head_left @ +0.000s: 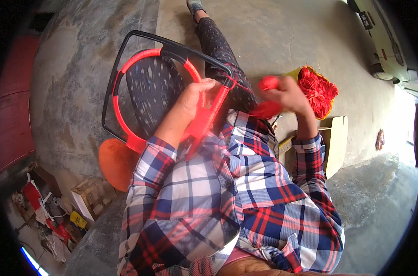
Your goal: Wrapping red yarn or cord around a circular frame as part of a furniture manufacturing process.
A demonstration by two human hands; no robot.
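A black frame (177,44) with a ring inside it lies tilted across my lap. Red cord wrapping (118,115) covers much of the ring and part of the frame's right side. My left hand (195,97) is closed around the ring's right part, next to the wrapped side bar. To the right, my right hand (288,95) is closed on a bundle of red cord (266,109), blurred by motion. A thin red strand runs from the frame's upper right corner toward that hand.
A yellow bag (331,110) full of red cord sits on the floor at right, near an open cardboard box (336,145). An orange round seat (117,163) is at my left. A wooden crate (90,198) and assorted clutter lie lower left. A car (383,41) stands far right.
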